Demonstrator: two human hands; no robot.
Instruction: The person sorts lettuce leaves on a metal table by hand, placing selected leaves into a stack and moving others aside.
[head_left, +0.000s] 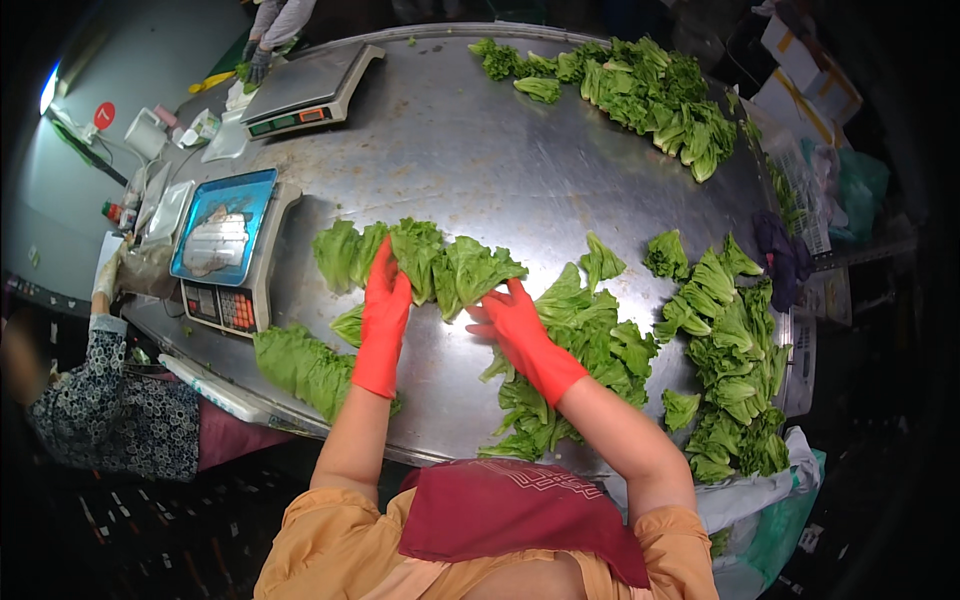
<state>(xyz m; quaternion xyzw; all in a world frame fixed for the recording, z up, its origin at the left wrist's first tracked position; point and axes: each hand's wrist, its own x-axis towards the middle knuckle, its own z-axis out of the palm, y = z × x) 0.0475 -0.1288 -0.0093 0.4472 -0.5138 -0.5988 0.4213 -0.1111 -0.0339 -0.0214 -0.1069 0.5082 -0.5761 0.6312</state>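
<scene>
My left hand (385, 307), in a red rubber glove, reaches into a short row of green leaf lettuce. Its fingers rest against a lettuce head (417, 255); whether they grip it is not clear. At the row's right end, my right hand (517, 330) wears the same kind of glove. Its fingers are spread and touch the lower edge of another lettuce head (472, 270). More heads (337, 255) lie left of my left hand. A loose lettuce pile (592, 337) sits beside my right wrist, and a lettuce row (304, 367) lies left of my left forearm.
The metal table (450, 165) carries lettuce piles at the far right (645, 97) and right edge (727, 352). A scale with a blue tray (225, 225) and another scale (307, 90) stand left. One person's gloved hand (109, 274) is at left; another's gloved hands (259, 64) are at the far edge.
</scene>
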